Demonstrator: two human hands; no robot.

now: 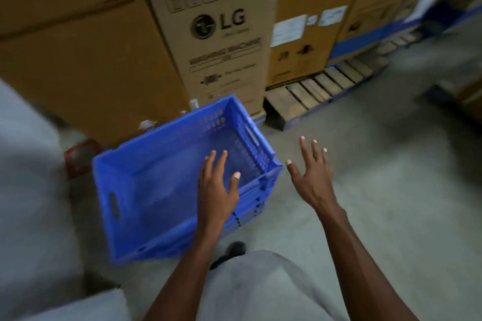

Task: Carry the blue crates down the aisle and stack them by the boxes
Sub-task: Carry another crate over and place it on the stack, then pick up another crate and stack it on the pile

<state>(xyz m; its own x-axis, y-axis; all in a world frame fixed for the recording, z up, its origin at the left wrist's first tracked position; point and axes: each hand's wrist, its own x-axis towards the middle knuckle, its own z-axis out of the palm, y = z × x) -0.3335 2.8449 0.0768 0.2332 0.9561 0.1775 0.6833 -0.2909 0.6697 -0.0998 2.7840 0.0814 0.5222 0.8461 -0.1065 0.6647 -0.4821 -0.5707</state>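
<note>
Hovering both hands, left hand [217, 185] over blue crates [161, 190], right hand [311, 177] just beside; fingers spread wide, gripping nothing. Sitting stacked near boxes [216, 34], likely placed.

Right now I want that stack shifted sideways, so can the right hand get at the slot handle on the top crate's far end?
Probably yes. The right hand is open, holds nothing, and hovers over bare floor beside the top blue crate. Nothing lies between it and the slot handle.

Boxes [216, 34] wall behind crates [167, 190]; floor [378, 177] right open.
</note>
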